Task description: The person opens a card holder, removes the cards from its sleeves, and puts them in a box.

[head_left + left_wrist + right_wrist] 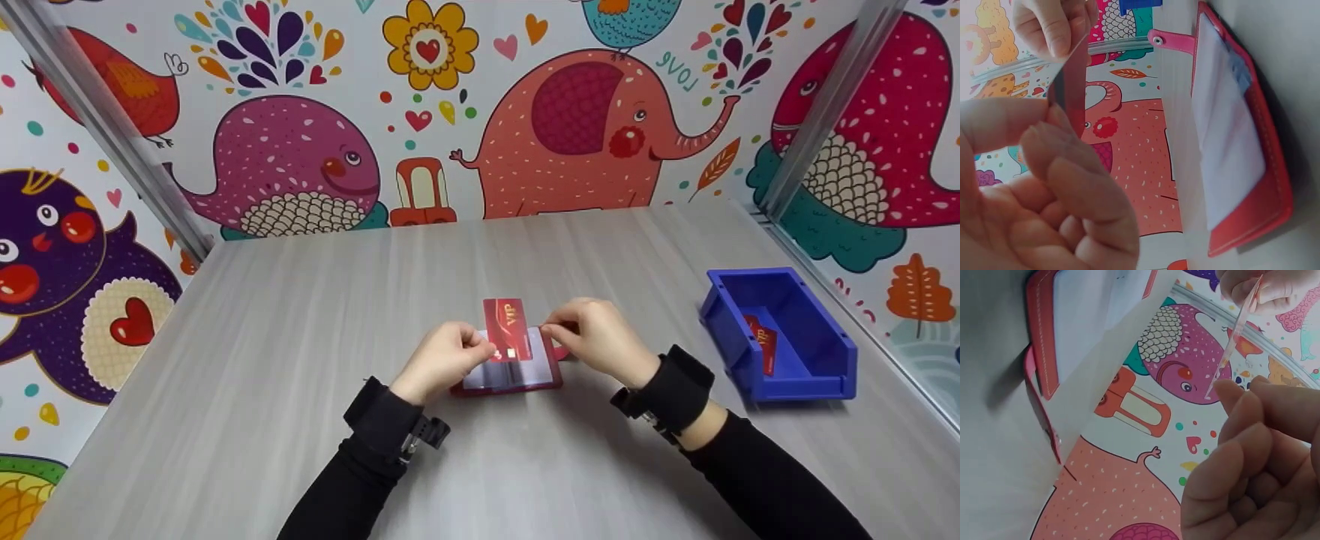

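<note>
My left hand (442,358) pinches a red card (506,330) with gold VIP lettering by its lower left edge. The card stands on edge above an opened red card holder (559,379), whose inner sleeves look whitish. To the right, my right hand (600,336) has its fingers bent and fingertips close by the card's right edge; I cannot tell whether they grip it. In the left wrist view, a dark stripe runs along the card's back. A pink snap strap (1176,42) sticks out from the holder, which lies on the table.
A blue bin (806,386) stands at the table's right side, with red VIP cards (766,346) inside. Walls printed with cartoon animals enclose the back and sides of the grey wood-grain table (300,300).
</note>
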`<state>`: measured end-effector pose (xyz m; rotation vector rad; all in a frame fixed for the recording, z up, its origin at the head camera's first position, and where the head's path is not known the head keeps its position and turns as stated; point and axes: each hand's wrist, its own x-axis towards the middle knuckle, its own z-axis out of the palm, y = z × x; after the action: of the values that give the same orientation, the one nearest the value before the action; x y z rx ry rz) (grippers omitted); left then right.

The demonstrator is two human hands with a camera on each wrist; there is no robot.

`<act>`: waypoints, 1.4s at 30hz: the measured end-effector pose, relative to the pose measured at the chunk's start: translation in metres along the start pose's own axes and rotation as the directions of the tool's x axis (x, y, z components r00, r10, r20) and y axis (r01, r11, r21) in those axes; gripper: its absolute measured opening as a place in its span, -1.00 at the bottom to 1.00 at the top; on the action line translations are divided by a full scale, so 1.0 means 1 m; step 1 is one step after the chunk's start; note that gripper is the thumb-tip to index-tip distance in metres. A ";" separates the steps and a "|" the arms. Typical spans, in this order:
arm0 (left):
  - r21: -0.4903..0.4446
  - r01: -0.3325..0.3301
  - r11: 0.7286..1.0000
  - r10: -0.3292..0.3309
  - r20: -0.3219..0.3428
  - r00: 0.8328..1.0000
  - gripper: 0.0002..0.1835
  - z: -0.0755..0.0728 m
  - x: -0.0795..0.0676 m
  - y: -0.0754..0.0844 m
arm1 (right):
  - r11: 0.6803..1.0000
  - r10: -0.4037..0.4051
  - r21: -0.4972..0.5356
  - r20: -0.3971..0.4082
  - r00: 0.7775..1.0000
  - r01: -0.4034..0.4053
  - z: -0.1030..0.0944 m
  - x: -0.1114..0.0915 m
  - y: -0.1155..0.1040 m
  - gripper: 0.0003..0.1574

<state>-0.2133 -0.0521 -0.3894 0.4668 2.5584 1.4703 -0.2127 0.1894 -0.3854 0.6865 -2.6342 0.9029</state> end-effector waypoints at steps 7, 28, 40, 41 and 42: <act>-0.040 -0.016 0.999 0.017 0.021 1.000 -0.81 0.004 -0.002 0.003 | 1.000 0.009 0.019 0.012 1.000 -0.009 0.003 0.001 -0.002 -0.87; -0.068 -0.031 0.997 0.034 0.054 0.998 -0.76 0.014 0.001 0.006 | 0.988 0.149 0.024 0.050 0.988 -0.150 0.008 -0.001 -0.006 -0.78; 0.018 -0.055 0.998 0.055 0.039 0.998 -0.79 0.019 0.003 0.001 | 0.976 0.158 0.132 0.106 0.982 -0.171 0.004 -0.003 -0.001 -0.75; 0.028 -0.061 0.998 0.060 0.039 0.997 -0.79 0.019 0.003 0.000 | 0.976 0.151 0.139 0.104 0.983 -0.165 0.003 -0.004 -0.001 -0.75; 0.037 -0.064 0.997 0.062 0.039 0.997 -0.79 0.019 0.003 0.000 | 0.977 0.141 0.146 0.096 0.985 -0.154 0.001 -0.004 0.000 -0.75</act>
<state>-0.2109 -0.0359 -0.3992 0.5798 2.5684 1.4210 -0.2096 0.1902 -0.3881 0.5818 -2.7420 1.1527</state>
